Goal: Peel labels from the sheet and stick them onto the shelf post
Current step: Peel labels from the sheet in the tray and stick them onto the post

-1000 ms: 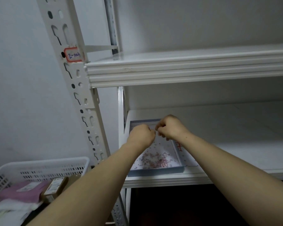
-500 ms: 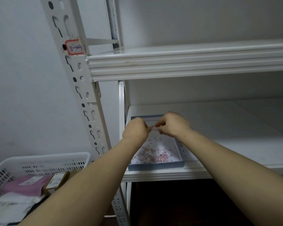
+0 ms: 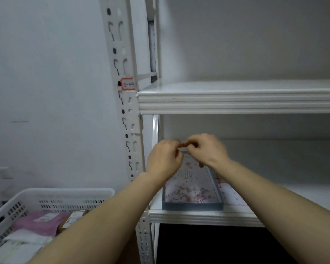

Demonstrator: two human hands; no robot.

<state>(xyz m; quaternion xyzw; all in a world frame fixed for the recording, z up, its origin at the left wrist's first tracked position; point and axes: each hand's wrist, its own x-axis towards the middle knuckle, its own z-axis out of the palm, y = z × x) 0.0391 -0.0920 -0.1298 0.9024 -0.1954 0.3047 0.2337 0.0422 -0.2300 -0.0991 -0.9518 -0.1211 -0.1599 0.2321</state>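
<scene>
My left hand (image 3: 164, 159) and my right hand (image 3: 206, 149) meet fingertip to fingertip above the lower shelf. Both pinch a small reddish label (image 3: 183, 144), mostly hidden by the fingers. The white perforated shelf post (image 3: 131, 119) stands just left of my hands. A red-bordered label with handwriting (image 3: 128, 84) is stuck on the post beside the upper shelf's edge. The white label sheet (image 3: 231, 199), with red borders at its near corner, lies on the lower shelf under my right forearm.
A shallow blue tray (image 3: 192, 206) with pink and red paper scraps sits on the lower shelf (image 3: 202, 218) below my hands. The upper shelf (image 3: 236, 100) juts out above. A white plastic basket (image 3: 51, 197) with packets stands at lower left against the wall.
My hands, still pinched together, have lifted a little above the tray. The view has swung upward and left, so the post and its stuck label sit lower in the frame.
</scene>
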